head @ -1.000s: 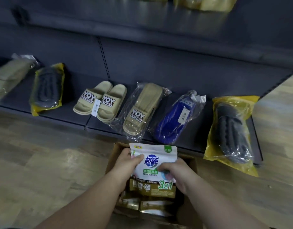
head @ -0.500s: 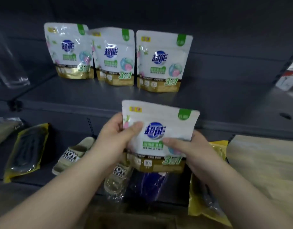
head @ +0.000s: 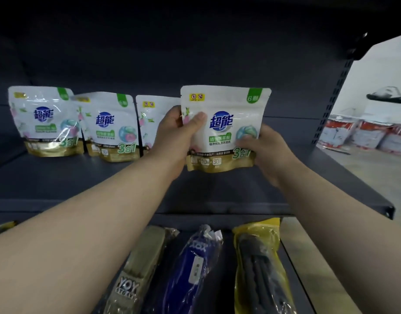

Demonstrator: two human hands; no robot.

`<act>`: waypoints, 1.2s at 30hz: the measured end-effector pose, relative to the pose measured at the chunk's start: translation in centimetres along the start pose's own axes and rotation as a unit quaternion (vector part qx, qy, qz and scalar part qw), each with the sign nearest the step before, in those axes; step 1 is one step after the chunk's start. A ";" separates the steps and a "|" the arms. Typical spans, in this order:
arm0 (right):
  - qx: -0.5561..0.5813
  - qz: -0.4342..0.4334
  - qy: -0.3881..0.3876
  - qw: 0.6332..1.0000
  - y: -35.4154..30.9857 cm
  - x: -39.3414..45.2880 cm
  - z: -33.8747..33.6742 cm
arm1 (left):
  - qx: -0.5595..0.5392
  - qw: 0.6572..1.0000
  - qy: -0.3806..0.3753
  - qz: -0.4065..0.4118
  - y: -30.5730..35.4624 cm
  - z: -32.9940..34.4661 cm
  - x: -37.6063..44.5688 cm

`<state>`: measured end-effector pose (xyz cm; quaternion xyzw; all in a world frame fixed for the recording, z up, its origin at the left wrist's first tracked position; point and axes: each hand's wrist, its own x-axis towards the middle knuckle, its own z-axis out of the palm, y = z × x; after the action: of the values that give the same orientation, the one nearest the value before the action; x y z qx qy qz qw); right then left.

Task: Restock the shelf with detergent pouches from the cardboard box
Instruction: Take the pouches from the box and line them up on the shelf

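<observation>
A white detergent pouch (head: 224,123) with blue lettering and a gold base hangs upright just above the dark grey shelf (head: 217,191). My left hand (head: 174,137) grips its left edge with the thumb across the front. Its lower right corner sits in my right hand (head: 262,150). Three matching pouches stand in a row at the back of the shelf: one far left (head: 43,121), one beside it (head: 109,128), and a third (head: 149,118) partly hidden behind my left hand. The cardboard box is out of view.
On the lower shelf lie bagged slippers: a beige pair (head: 136,275), a blue pair (head: 192,268) and a dark pair in a yellow bag (head: 260,273). A slotted upright (head: 330,103) ends the shelf at the right. Beyond it stand red and white packs (head: 364,134) on the floor.
Both hands have lifted the pouch out of the box, up past the slipper shelf and forward over the upper shelf, to the right of the three standing pouches. The view has tilted upward.
</observation>
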<state>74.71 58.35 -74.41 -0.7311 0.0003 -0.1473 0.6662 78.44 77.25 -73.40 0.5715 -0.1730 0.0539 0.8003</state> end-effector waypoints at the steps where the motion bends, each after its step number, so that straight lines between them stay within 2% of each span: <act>1: 0.003 -0.003 0.009 1.000 0.1 0.5 -0.6 | 0.000 1.000 0.003 0.000 -0.4 0.6 0.4; 4: 0.018 -0.005 0.026 0.999 1.3 2.0 -2.5 | 0.029 1.000 0.006 -0.005 -1.7 2.1 1.2; 6: 0.018 0.009 0.038 0.999 2.9 2.6 -3.7 | 0.112 0.993 0.008 -0.017 -3.4 2.4 1.2; 9: 0.005 0.031 0.035 0.999 6.0 2.8 -4.9 | 0.301 0.953 0.010 -0.012 -6.7 1.9 0.3; 12: -0.014 0.019 0.020 1.000 7.4 3.2 -5.2 | 0.378 0.925 0.024 0.013 -8.4 1.5 -0.1; 22: -0.115 -0.013 0.104 0.988 7.4 3.5 -4.1 | 0.351 0.933 0.081 -0.003 -8.6 1.7 0.0; 26: -0.150 -0.014 0.101 0.983 7.4 3.6 -3.7 | 0.329 0.940 0.090 -0.014 -8.6 1.6 0.0; 36: -0.125 0.001 0.107 0.986 7.3 3.2 -3.8 | 0.293 0.949 0.112 -0.019 -8.3 1.5 -0.4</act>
<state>78.35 53.19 -80.60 -0.7885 0.0912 -0.2228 0.5660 80.09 73.10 -80.52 0.7742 -0.0481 0.1512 0.6127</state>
